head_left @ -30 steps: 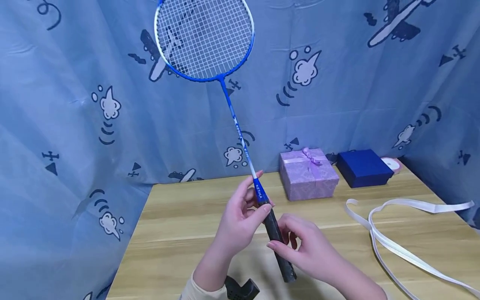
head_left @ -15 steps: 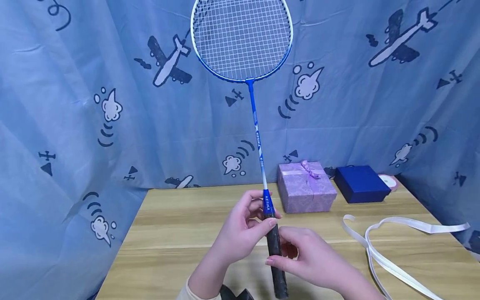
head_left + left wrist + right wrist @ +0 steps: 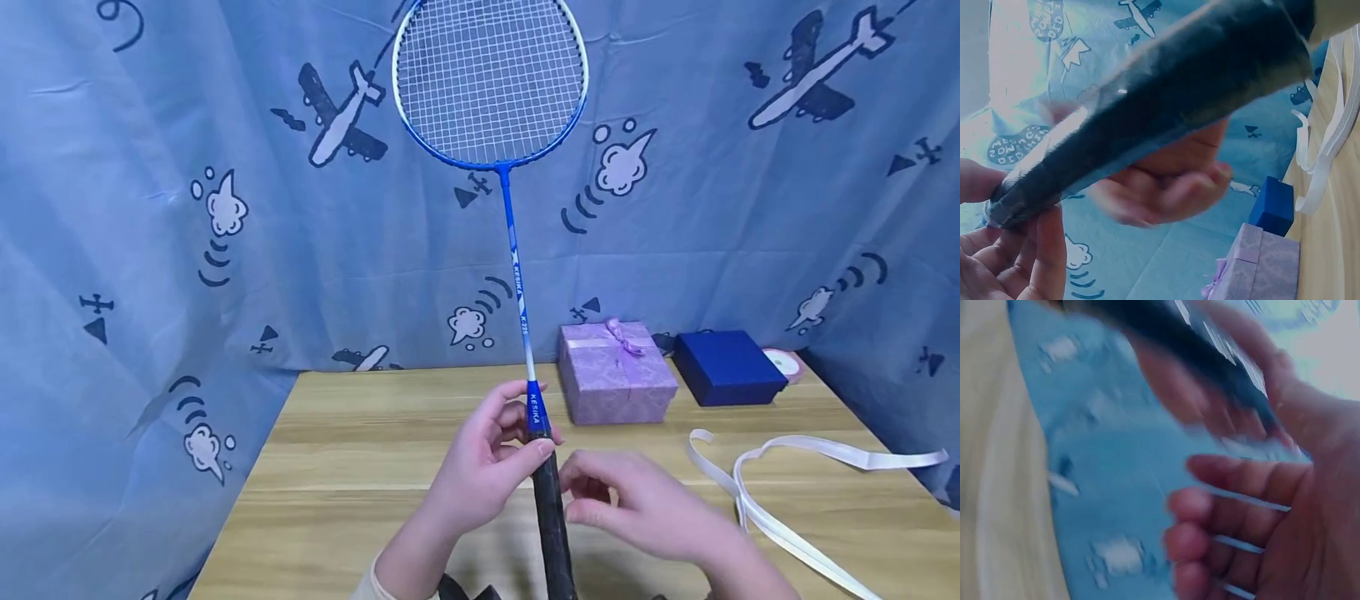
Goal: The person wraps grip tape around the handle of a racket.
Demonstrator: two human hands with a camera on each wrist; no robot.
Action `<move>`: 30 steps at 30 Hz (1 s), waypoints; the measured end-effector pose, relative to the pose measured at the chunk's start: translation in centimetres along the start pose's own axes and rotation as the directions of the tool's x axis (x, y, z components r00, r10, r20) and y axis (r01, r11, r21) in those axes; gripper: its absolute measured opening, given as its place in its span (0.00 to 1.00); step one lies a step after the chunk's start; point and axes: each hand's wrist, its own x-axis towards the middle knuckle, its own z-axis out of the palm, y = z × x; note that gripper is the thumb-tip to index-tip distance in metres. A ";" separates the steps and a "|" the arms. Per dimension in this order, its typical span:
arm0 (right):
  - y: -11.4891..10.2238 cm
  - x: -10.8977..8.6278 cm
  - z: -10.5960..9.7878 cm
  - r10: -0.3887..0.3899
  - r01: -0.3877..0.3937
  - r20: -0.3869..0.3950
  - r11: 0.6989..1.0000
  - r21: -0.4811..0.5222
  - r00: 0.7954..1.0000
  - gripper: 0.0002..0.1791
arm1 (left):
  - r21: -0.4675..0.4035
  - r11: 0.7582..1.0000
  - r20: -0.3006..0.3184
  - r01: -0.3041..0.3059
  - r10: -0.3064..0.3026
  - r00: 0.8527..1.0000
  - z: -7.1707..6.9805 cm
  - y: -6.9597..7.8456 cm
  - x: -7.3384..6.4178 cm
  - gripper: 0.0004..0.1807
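Observation:
A badminton racket (image 3: pixel 517 283) with a blue and white frame stands almost upright over the table. My left hand (image 3: pixel 480 467) pinches it between thumb and fingers where the blue cone meets the black handle (image 3: pixel 553 533). In the left wrist view, that wrapped handle (image 3: pixel 1147 94) runs large across the picture, the left fingers (image 3: pixel 1047 250) around its far end. Just right of the handle, my right hand (image 3: pixel 645 504) has loosely bent fingers and holds nothing. Its fingers (image 3: pixel 1191 544) show a gap from the handle in the right wrist view, which is blurred.
On the table (image 3: pixel 337 467), a purple gift box (image 3: pixel 618 383) with a bow and a dark blue box (image 3: pixel 727 367) stand at the back. Beside them sits a ribbon roll (image 3: pixel 783 364). A loose white ribbon (image 3: pixel 795 533) lies to the right. A patterned blue curtain (image 3: pixel 300 250) hangs behind.
The racket, tilted left a second ago, has swung right to nearly upright. My right hand has come off the handle and moved slightly right. The left hand keeps its hold.

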 end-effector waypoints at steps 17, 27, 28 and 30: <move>12.3 -3.4 -6.8 0.693 -0.639 -0.063 0.620 -0.456 0.718 0.24 | -0.010 1.000 0.019 -0.019 0.019 1.000 -0.3 0.2 -0.1 0.28; 14.6 -3.2 -5.7 0.778 -0.697 -0.023 0.550 -0.461 0.628 0.20 | -0.005 1.000 0.001 0.001 -0.001 1.000 -0.8 0.1 0.1 0.28; 14.7 -3.2 -5.8 0.780 -0.703 -0.034 0.543 -0.459 0.625 0.21 | -0.005 1.000 0.001 0.000 0.000 1.000 -0.8 0.2 0.1 0.28; 14.9 -3.3 -5.9 0.795 -0.728 -0.061 0.519 -0.449 0.604 0.22 | -0.006 1.000 0.002 -0.002 0.002 1.000 -0.8 0.2 0.1 0.28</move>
